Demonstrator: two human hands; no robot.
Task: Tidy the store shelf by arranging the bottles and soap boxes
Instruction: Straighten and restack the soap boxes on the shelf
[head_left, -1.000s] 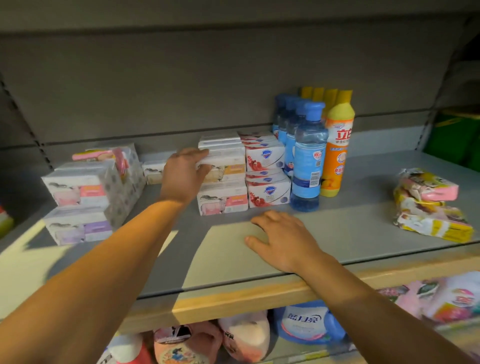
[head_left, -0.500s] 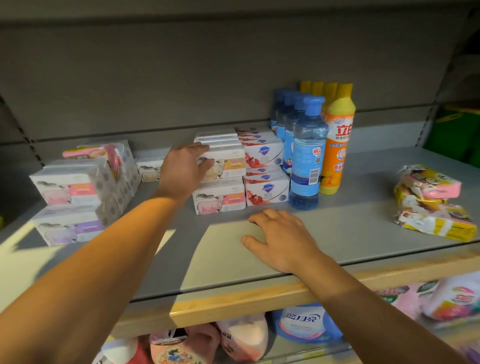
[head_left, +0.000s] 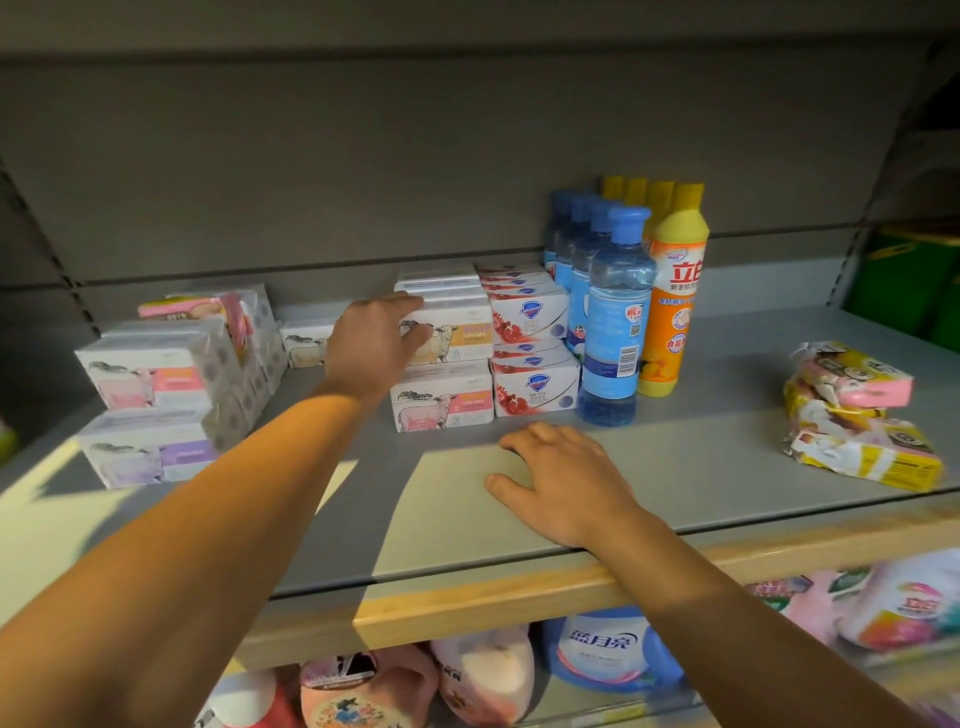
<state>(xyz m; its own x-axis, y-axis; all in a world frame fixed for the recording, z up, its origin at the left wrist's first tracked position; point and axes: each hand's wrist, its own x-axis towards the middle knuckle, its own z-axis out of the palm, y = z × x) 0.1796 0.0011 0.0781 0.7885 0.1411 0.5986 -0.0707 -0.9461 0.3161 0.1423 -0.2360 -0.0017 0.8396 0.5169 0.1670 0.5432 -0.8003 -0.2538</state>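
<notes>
My left hand (head_left: 371, 345) holds the left end of the upper white sheep soap box (head_left: 457, 332), fingers over its top and thumb on its front. That box lies on another sheep soap box (head_left: 444, 402). Right beside them stand stacked red-and-white soap boxes (head_left: 535, 353), then a row of blue bottles (head_left: 615, 322) and a row of orange bottles (head_left: 672, 291). My right hand (head_left: 563, 483) rests flat on the grey shelf (head_left: 727, 467), holding nothing.
Wrapped multipacks of soap boxes (head_left: 156, 395) are piled at the left, with a lone box (head_left: 306, 345) behind them. Crumpled pink and yellow packets (head_left: 857, 415) lie at the right. A wooden front edge (head_left: 519, 597) borders the shelf; detergent pouches sit below.
Both hands stay where they were on the soap box and the shelf. Only my view has shifted slightly.
</notes>
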